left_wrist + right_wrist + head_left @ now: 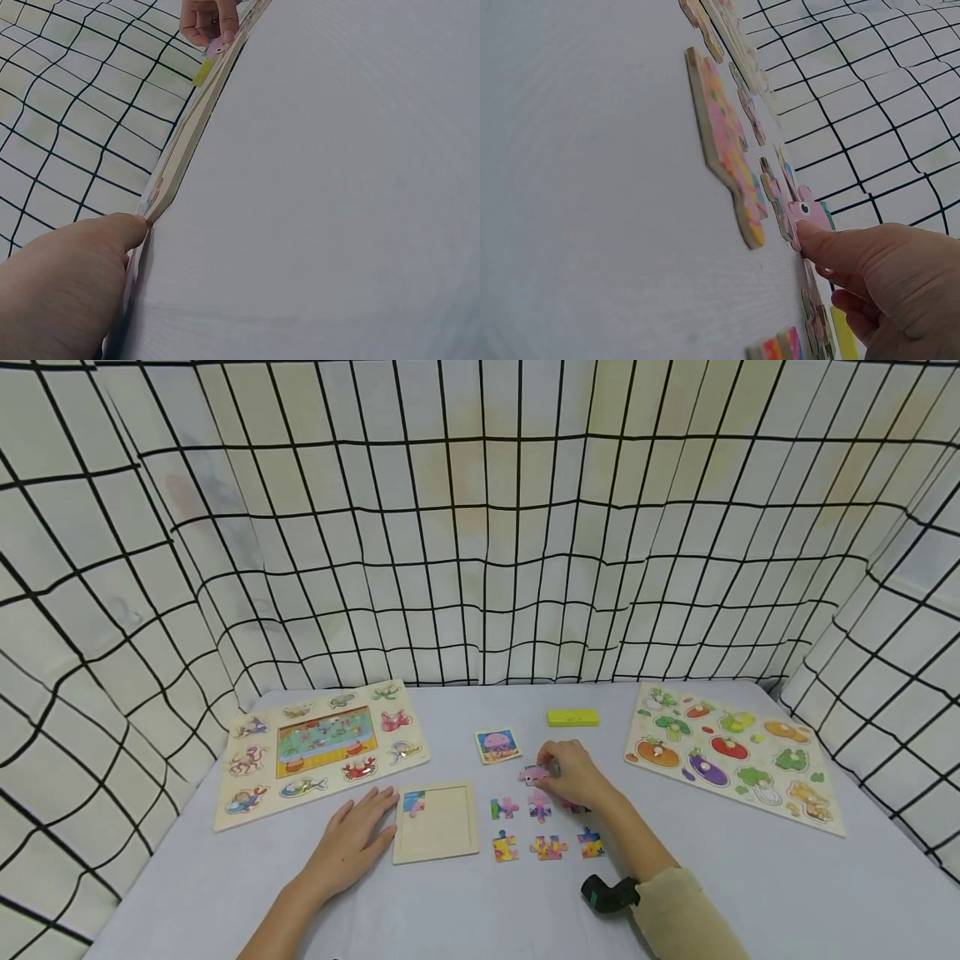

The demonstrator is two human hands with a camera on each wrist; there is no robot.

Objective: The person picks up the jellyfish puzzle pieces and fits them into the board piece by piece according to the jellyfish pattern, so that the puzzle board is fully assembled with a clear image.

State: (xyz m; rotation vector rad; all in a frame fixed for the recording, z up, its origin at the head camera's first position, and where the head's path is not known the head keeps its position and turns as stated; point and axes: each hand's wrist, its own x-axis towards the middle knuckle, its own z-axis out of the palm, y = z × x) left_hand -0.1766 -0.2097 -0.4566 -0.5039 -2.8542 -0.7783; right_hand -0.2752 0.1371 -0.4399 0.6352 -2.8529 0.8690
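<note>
My right hand [576, 774] pinches a pink jigsaw piece [533, 774] with a printed eye, thumb and fingertips at its right side. The right wrist view shows that pink piece [815, 215] held above the table surface. Below the hand lie several loose jigsaw pieces [549, 847], one partly hidden under it. My left hand [354, 843] rests palm down on the table, fingers extended, touching the left edge of a square wooden puzzle tray [442, 839]. One piece [414, 804] sits in the tray's upper left corner. The left wrist view shows the thumb [120, 229] against the tray edge.
A small jellyfish picture card [497, 745] lies behind the loose pieces, with a yellow block [573, 717] further back. A sea-animal board [405, 727] stands left, a vegetable board [693, 739] right. Grid-patterned cloth [480, 585] encloses the table's far side and flanks.
</note>
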